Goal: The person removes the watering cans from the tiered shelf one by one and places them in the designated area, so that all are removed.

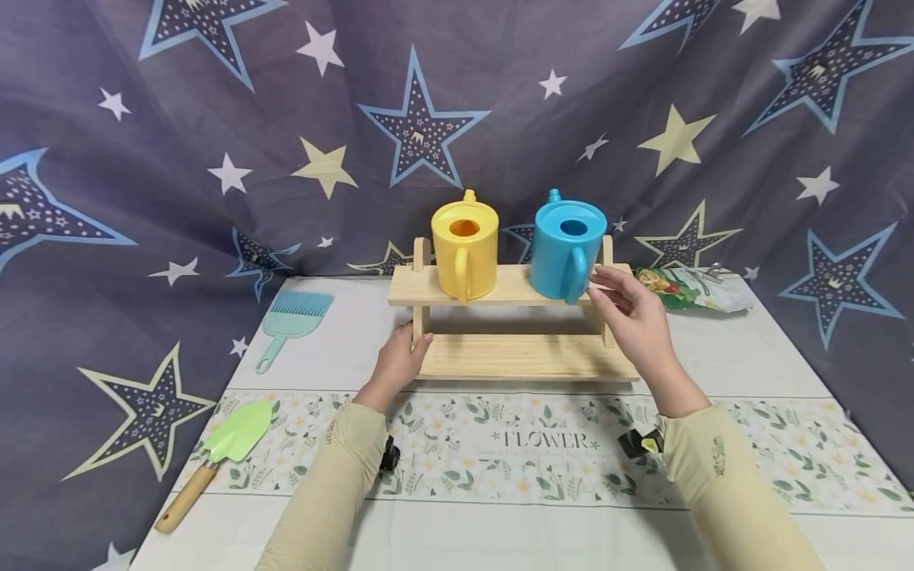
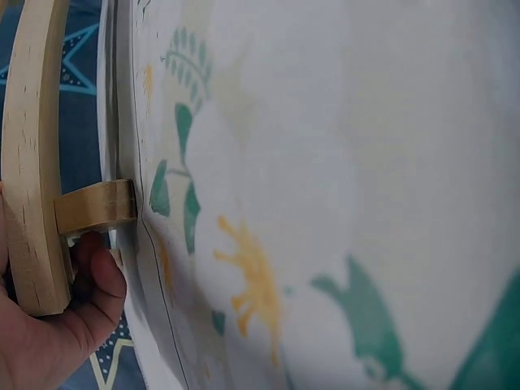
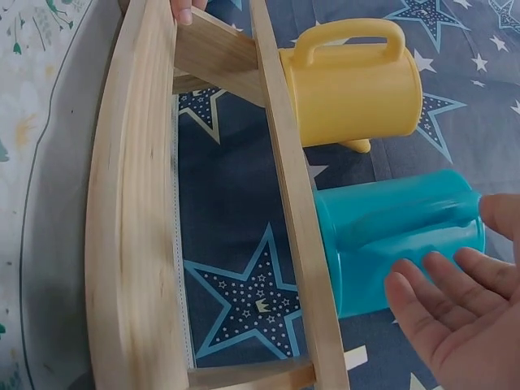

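Note:
A two-tier wooden rack (image 1: 528,361) stands on the table. On its upper shelf sit a yellow watering can (image 1: 481,254) at the left and a blue watering can (image 1: 551,258) at the right, handles toward me. My left hand (image 1: 398,358) grips the left end of the lower shelf; the left wrist view shows its fingers curled under the board (image 2: 32,162). Beside the blue can's handle, my right hand (image 1: 638,325) has its fingers spread and loosely bent. In the right wrist view, the thumb and fingertips (image 3: 404,284) of that hand are right at the blue can.
A light blue brush (image 1: 294,317) lies left of the rack. Nearer me at the left edge is a green trowel (image 1: 239,432) with a wooden handle. A printed plastic bag (image 1: 703,289) lies behind my right hand. A star-patterned curtain (image 1: 500,159) hangs behind the table.

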`<move>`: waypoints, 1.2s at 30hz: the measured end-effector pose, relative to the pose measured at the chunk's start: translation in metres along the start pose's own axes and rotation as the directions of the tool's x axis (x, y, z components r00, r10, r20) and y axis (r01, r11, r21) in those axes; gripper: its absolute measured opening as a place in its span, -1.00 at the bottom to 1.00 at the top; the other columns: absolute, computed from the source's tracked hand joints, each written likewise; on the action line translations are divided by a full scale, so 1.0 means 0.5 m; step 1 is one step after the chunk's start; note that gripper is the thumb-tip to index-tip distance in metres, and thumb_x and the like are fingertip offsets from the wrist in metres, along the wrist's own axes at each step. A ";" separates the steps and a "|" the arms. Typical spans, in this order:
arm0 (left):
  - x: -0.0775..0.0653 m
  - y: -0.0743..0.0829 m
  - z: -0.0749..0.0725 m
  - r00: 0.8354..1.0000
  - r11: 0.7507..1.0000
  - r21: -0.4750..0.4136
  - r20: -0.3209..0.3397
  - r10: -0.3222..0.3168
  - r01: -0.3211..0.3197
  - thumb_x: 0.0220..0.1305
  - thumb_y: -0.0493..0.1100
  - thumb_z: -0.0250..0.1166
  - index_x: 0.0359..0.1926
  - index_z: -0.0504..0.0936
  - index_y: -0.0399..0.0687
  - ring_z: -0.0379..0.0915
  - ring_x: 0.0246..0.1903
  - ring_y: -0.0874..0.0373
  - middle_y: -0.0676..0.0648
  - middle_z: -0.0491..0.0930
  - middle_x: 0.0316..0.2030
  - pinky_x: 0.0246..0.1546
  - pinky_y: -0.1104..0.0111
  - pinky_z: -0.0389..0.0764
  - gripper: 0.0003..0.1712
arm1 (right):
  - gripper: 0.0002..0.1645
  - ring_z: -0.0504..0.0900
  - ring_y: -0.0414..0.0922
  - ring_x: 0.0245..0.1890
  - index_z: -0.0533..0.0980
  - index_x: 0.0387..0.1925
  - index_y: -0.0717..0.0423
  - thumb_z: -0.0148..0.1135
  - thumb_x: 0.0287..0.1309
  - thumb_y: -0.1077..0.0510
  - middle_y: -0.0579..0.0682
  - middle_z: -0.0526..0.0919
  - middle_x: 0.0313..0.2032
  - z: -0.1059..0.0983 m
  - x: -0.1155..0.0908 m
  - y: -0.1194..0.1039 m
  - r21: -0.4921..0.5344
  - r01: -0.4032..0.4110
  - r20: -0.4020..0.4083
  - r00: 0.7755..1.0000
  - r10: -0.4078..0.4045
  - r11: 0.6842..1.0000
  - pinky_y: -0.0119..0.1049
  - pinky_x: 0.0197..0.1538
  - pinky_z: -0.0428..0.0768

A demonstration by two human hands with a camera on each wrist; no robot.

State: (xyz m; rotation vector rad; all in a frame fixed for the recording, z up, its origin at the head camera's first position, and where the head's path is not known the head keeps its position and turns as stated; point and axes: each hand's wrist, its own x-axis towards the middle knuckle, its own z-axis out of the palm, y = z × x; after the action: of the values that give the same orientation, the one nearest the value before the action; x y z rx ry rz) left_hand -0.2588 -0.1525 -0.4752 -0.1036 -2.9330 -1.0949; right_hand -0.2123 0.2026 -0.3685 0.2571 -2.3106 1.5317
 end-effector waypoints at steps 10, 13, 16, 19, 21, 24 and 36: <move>-0.002 -0.001 0.002 1.000 1.000 0.011 -0.011 -0.004 0.004 0.51 0.04 0.02 0.35 0.31 -0.26 0.41 0.13 -0.21 -0.33 0.42 0.14 0.14 -0.04 0.40 -0.41 | -0.50 0.62 -0.28 -0.06 0.49 0.18 0.24 0.28 0.29 0.09 0.18 0.60 0.08 0.014 0.009 -0.002 0.060 0.047 -0.031 0.999 -0.045 0.997 -0.48 -0.03 0.53; -0.002 -0.001 0.002 1.000 1.000 0.003 -0.010 -0.016 0.016 0.51 0.04 0.01 0.37 0.29 -0.24 0.39 0.16 -0.21 -0.33 0.40 0.17 0.16 -0.05 0.39 -0.41 | -0.51 0.63 -0.28 -0.08 0.50 0.16 0.25 0.30 0.27 0.11 0.19 0.61 0.07 0.019 0.011 -0.003 0.072 0.043 -0.029 0.999 -0.041 0.996 -0.48 -0.04 0.55; -0.002 -0.001 0.005 1.000 1.000 -0.001 -0.015 -0.016 0.016 0.51 0.03 0.01 0.37 0.29 -0.24 0.40 0.16 -0.21 -0.33 0.40 0.18 0.15 -0.06 0.40 -0.41 | -0.50 0.62 -0.28 -0.07 0.51 0.16 0.24 0.31 0.26 0.09 0.17 0.61 0.06 0.022 0.013 -0.006 0.060 0.016 -0.019 1.000 -0.015 0.998 -0.46 -0.04 0.55; -0.001 0.000 0.007 1.000 1.000 -0.002 -0.017 -0.012 0.012 0.51 0.03 0.01 0.37 0.29 -0.23 0.42 0.13 -0.20 -0.32 0.41 0.17 0.12 -0.05 0.43 -0.42 | -0.48 0.60 -0.30 -0.08 0.51 0.17 0.22 0.32 0.26 0.06 0.15 0.62 0.05 0.024 0.014 -0.011 0.046 -0.017 -0.008 1.000 0.017 0.999 -0.46 -0.05 0.55; 0.000 0.001 0.009 1.000 1.000 -0.003 -0.018 -0.011 0.010 0.51 0.03 0.01 0.37 0.30 -0.24 0.44 0.10 -0.20 -0.32 0.41 0.15 0.10 -0.05 0.45 -0.42 | -0.48 0.60 -0.31 -0.10 0.51 0.17 0.23 0.32 0.25 0.06 0.16 0.63 0.03 0.026 0.014 -0.014 0.045 -0.026 -0.002 1.000 0.026 0.999 -0.47 -0.06 0.55; 0.000 0.002 0.009 1.000 1.000 -0.004 -0.018 -0.010 0.010 0.51 0.03 0.01 0.37 0.30 -0.24 0.45 0.09 -0.19 -0.31 0.42 0.14 0.08 -0.04 0.46 -0.42 | -0.50 0.59 -0.33 -0.13 0.52 0.16 0.24 0.32 0.25 0.10 0.18 0.65 -0.01 0.028 0.016 -0.014 0.048 -0.019 0.005 1.000 0.019 0.999 -0.48 -0.07 0.55; -0.003 0.001 0.007 0.999 0.999 -0.010 -0.013 -0.041 0.041 0.52 0.05 -0.01 0.39 0.28 -0.21 0.45 0.08 -0.17 -0.28 0.41 0.13 0.08 -0.02 0.46 -0.41 | -0.58 0.61 -0.36 -0.19 0.53 0.11 0.30 0.28 0.28 0.16 0.20 0.68 -0.07 0.039 0.024 -0.004 -0.009 0.012 0.021 1.000 -0.012 1.000 -0.49 -0.09 0.55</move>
State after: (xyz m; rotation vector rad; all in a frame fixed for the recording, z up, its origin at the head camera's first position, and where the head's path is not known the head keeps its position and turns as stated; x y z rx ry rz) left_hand -0.2571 -0.1499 -0.4776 -0.0359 -2.9309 -1.1114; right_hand -0.2265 0.1844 -0.3690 0.2855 -2.3277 1.5190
